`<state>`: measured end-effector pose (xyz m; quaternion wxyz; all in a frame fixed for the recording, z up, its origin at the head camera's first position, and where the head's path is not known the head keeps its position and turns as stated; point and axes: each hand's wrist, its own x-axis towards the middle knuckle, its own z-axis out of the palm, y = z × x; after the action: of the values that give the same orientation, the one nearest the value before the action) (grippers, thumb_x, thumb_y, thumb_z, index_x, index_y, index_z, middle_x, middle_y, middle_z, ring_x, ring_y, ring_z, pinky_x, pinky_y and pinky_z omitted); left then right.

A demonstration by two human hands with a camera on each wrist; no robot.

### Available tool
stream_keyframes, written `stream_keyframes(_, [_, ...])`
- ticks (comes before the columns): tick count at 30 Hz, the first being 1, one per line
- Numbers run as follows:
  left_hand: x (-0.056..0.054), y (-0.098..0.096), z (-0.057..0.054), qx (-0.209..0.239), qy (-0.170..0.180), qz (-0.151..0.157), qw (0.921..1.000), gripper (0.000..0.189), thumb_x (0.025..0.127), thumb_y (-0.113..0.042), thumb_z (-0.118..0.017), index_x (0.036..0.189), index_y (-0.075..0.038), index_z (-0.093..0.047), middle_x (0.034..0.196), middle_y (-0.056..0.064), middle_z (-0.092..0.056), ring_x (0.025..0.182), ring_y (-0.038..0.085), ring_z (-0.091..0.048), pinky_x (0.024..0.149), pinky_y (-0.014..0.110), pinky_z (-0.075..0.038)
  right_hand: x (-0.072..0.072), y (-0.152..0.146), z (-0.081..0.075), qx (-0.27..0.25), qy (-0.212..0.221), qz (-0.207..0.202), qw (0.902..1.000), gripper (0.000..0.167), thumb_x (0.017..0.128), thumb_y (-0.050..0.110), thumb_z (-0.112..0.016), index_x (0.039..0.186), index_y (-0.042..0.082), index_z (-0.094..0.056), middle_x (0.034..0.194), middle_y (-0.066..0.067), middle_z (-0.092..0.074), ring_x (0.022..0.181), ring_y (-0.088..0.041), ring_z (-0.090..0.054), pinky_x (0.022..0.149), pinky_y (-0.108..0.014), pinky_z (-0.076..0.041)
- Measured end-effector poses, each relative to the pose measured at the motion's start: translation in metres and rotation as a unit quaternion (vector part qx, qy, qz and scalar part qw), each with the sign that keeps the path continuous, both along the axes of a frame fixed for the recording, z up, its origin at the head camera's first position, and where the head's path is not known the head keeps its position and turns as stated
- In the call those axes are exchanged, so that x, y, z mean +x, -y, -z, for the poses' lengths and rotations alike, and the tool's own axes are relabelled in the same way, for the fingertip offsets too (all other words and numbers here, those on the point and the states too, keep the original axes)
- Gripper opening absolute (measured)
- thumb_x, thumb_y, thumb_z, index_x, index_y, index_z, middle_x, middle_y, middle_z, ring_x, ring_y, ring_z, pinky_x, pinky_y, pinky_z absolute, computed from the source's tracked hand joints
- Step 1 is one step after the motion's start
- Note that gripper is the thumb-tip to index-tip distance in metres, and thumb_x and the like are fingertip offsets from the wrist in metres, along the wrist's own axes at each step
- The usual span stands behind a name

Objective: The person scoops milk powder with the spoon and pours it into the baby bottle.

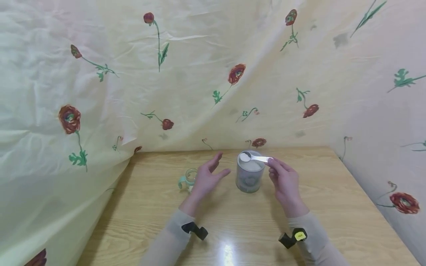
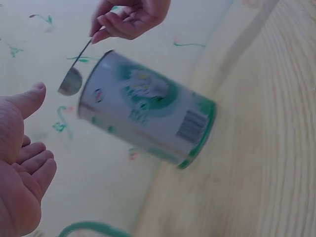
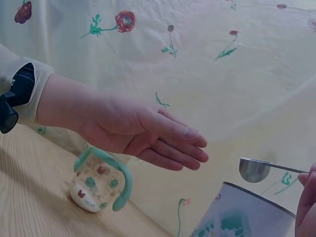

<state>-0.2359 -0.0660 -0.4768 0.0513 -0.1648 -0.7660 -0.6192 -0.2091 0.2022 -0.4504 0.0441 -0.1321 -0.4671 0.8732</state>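
My right hand (image 1: 287, 181) pinches the handle of a metal measuring spoon (image 1: 245, 157), its bowl heaped with white powder above the can's open top. The can (image 1: 249, 181), upright on the table, holds more white powder; its printed side with a barcode shows in the left wrist view. To the can's left, my left hand (image 1: 207, 180) hovers with fingers extended and thumb apart, touching nothing. Partly behind that hand stands a clear baby bottle with mint-green handles (image 1: 182, 181); in the right wrist view the bottle (image 3: 94, 190) shows printed pictures on its side.
The wooden table (image 1: 139, 221) carries both containers near its back edge. A pale curtain with red flowers (image 1: 199, 66) hangs behind and along the left side. Each wrist wears a strap with a small black camera (image 1: 196, 229).
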Motion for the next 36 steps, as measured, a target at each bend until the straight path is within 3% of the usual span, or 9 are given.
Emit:
stream_keyframes(3, [0.004, 0.014, -0.003, -0.012, -0.006, -0.015, 0.9998, 0.072, 0.098, -0.025, -0.082, 0.16, -0.01, -0.049, 0.164, -0.002, -0.048, 0.149, 0.026, -0.047, 0.123, 0.039, -0.039, 0.002, 0.004, -0.002, 0.001, -0.007, -0.006, 1.0, 0.003, 0.099, 0.012, -0.08, 0.1, 0.013, -0.082, 0.084, 0.002, -0.077, 0.072, -0.005, -0.063, 0.066, -0.013, -0.056])
stream_keyframes(8, [0.009, 0.04, -0.005, -0.002, -0.03, -0.035, 0.9989, 0.071, 0.096, -0.021, -0.083, 0.159, -0.008, -0.05, 0.164, 0.005, -0.048, 0.149, 0.03, -0.048, 0.123, 0.041, -0.039, 0.004, 0.013, -0.005, 0.0, -0.015, -0.008, 0.9999, 0.007, 0.099, 0.01, -0.079, 0.094, 0.014, -0.082, 0.08, 0.003, -0.073, 0.07, -0.004, -0.063, 0.065, -0.013, -0.055])
stream_keyframes(12, [0.011, 0.061, -0.002, 0.008, -0.024, -0.052, 0.9983, 0.069, 0.097, -0.022, -0.083, 0.158, -0.012, -0.052, 0.163, 0.002, -0.049, 0.149, 0.028, -0.048, 0.123, 0.039, -0.039, 0.004, 0.022, -0.007, 0.001, -0.021, -0.011, 0.9997, 0.01, 0.1, 0.009, -0.078, 0.092, 0.013, -0.082, 0.078, 0.003, -0.073, 0.068, -0.004, -0.063, 0.063, -0.013, -0.054])
stream_keyframes(18, [0.014, 0.089, 0.008, 0.013, -0.007, -0.062, 0.9979, 0.067, 0.099, -0.028, -0.081, 0.158, -0.014, -0.053, 0.163, -0.004, -0.049, 0.15, 0.024, -0.046, 0.124, 0.04, -0.038, 0.005, 0.036, -0.01, 0.004, -0.03, -0.022, 0.9993, 0.014, 0.101, 0.006, -0.076, 0.09, 0.014, -0.082, 0.078, 0.002, -0.076, 0.066, -0.004, -0.063, 0.063, -0.012, -0.054])
stream_keyframes(28, [0.014, 0.119, 0.031, 0.007, -0.012, -0.066, 0.9977, 0.064, 0.098, -0.021, -0.081, 0.155, -0.006, -0.055, 0.16, 0.003, -0.053, 0.15, 0.023, -0.047, 0.12, 0.028, -0.04, 0.007, 0.06, -0.011, 0.038, -0.038, -0.052, 0.9972, 0.021, 0.102, 0.006, -0.072, 0.087, 0.017, -0.081, 0.075, 0.006, -0.071, 0.069, -0.003, -0.062, 0.065, -0.012, -0.053])
stream_keyframes(32, [0.015, 0.128, 0.039, -0.004, -0.006, -0.066, 0.9978, 0.06, 0.099, -0.015, -0.08, 0.153, -0.004, -0.057, 0.159, 0.009, -0.054, 0.149, 0.029, -0.049, 0.121, 0.034, -0.04, 0.007, 0.072, -0.011, 0.045, -0.049, -0.069, 0.9954, 0.023, 0.102, 0.006, -0.072, 0.086, 0.018, -0.082, 0.073, 0.007, -0.068, 0.069, -0.003, -0.06, 0.063, -0.012, -0.052])
stream_keyframes(36, [0.015, 0.132, 0.048, -0.013, 0.016, -0.065, 0.9977, 0.062, 0.098, -0.021, -0.081, 0.153, -0.004, -0.057, 0.159, 0.014, -0.053, 0.149, 0.033, -0.048, 0.123, 0.041, -0.038, 0.005, 0.084, -0.008, 0.049, -0.061, -0.08, 0.9937, 0.023, 0.102, 0.005, -0.072, 0.085, 0.017, -0.082, 0.075, 0.006, -0.07, 0.068, -0.003, -0.058, 0.061, -0.012, -0.05])
